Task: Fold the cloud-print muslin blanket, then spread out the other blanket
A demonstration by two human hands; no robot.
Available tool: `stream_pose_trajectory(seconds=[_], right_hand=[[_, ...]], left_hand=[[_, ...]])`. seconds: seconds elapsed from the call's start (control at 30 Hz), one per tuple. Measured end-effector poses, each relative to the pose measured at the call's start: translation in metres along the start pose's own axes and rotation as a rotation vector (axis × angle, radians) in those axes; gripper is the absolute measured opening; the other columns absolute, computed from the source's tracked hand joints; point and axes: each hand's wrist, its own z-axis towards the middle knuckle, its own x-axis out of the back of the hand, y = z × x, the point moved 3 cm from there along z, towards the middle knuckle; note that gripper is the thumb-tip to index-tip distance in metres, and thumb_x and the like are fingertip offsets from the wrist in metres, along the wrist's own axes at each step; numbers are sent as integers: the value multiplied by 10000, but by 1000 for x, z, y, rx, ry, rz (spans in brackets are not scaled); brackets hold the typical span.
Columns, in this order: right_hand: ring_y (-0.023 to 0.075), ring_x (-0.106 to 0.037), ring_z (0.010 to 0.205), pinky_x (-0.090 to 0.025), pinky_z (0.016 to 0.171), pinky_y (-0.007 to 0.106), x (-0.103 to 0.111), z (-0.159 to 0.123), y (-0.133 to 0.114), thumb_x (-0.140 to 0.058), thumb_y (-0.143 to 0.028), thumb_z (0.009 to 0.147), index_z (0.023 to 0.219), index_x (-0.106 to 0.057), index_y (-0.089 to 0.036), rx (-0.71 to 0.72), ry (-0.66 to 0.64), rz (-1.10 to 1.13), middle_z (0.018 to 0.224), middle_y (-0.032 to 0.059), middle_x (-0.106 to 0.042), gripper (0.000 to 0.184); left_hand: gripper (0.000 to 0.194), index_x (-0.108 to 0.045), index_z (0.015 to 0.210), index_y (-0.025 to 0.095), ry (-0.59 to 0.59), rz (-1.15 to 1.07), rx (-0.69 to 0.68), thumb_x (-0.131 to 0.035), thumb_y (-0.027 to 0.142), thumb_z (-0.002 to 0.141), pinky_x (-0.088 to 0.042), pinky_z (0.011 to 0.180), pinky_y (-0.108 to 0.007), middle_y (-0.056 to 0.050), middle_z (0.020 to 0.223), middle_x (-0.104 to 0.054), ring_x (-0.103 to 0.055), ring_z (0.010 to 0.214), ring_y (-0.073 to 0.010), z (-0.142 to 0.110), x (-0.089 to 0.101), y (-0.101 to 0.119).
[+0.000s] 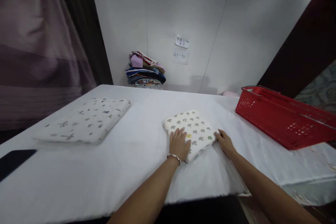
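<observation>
A folded white cloth (198, 126) with grey mushroom-like prints and a few yellow and green ones lies on the white-covered table (139, 168). My left hand (180, 144), a silver bangle on its wrist, rests flat on the cloth's near left part with the fingers apart. At the right corner my right hand (225, 142) has its fingertips closed on the edge; the underside of that grip is hidden. Further left on the table is a larger folded cloth (90, 120), white with grey plant and insect-like prints, touched by neither hand.
A red plastic basket (283, 119) with metal handles stands at the table's right. Folded clothes (145, 70) are stacked beyond the far edge, by a wall (162, 10) bearing paper notes (181, 49). A dark flat object (15, 161) lies at the left edge. Curtains (34, 52) hang at left.
</observation>
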Motion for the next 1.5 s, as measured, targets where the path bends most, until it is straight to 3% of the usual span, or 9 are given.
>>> stream_pose_trajectory(seconds=[0.27,0.4,0.53,0.77,0.87,1.0,1.23,1.37,1.5], right_hand=[[255,-559,1020,-421,874,345,3,30,-9,-550,-476,726,1210,-519,-94,-90,-94,-53,1145,152,-586,618],[269,-560,1018,-424,865,363,4,34,-15,-612,-404,680,1162,-561,-95,-89,-143,-76,1143,165,-588,574],[232,-600,923,-458,788,317,7,34,-16,-620,-357,669,1157,-566,-132,-73,-151,-71,1082,130,-622,540],[273,-557,1014,-418,872,372,11,32,-12,-588,-377,697,1188,-546,-124,-24,-145,-150,1109,138,-606,554],[280,-413,1200,-308,995,414,9,21,-26,-509,-390,774,1245,-496,-139,241,-60,-237,1275,134,-501,534],[231,-266,1309,-204,1055,444,-12,-12,-38,-361,-434,874,1317,-411,-169,657,-159,-402,1395,93,-376,519],[230,-241,1324,-161,1062,483,-19,-33,-42,-289,-454,906,1327,-403,-207,636,-271,-503,1408,77,-357,502],[243,-239,1324,-162,1066,495,-19,-62,-62,-354,-452,886,1357,-359,-203,876,-280,-446,1401,88,-366,532],[243,-277,1304,-151,1071,497,-37,-99,-78,-454,-331,829,1368,-335,-204,1107,-414,-428,1402,97,-361,566]], left_hand=[[345,-559,1134,215,63,12,42,-476,360,832,-175,1094,-428,-45,1364,-424,-272,1308,-229,0,3,-6],[493,-476,1229,161,133,72,261,-487,424,812,-232,1075,-401,-106,1441,-280,-199,1339,-261,-4,9,-11],[637,-349,1317,155,36,38,450,-492,480,788,-270,1056,-358,-129,1462,-217,-272,1315,-256,-3,14,-17],[626,-347,1324,163,5,89,424,-484,474,798,-255,1061,-377,-126,1476,-173,-239,1327,-264,-3,25,-11],[536,-375,1314,192,61,150,232,-411,458,850,-171,1090,-434,-89,1479,-185,-148,1354,-261,-10,22,9],[501,-381,1316,242,-91,160,71,-353,476,873,-89,1101,-471,-48,1457,-264,-142,1357,-240,-23,5,26],[436,-499,1229,246,-73,74,105,-335,459,886,-180,1096,-418,-34,1408,-364,-246,1325,-201,-15,14,10],[424,-523,1208,147,97,121,230,-406,372,868,-224,1086,-324,-90,1391,-380,-288,1303,-197,14,36,-20],[468,-455,1266,143,59,95,376,-428,376,861,-240,1073,-309,-102,1428,-313,-270,1314,-210,50,43,-51]])
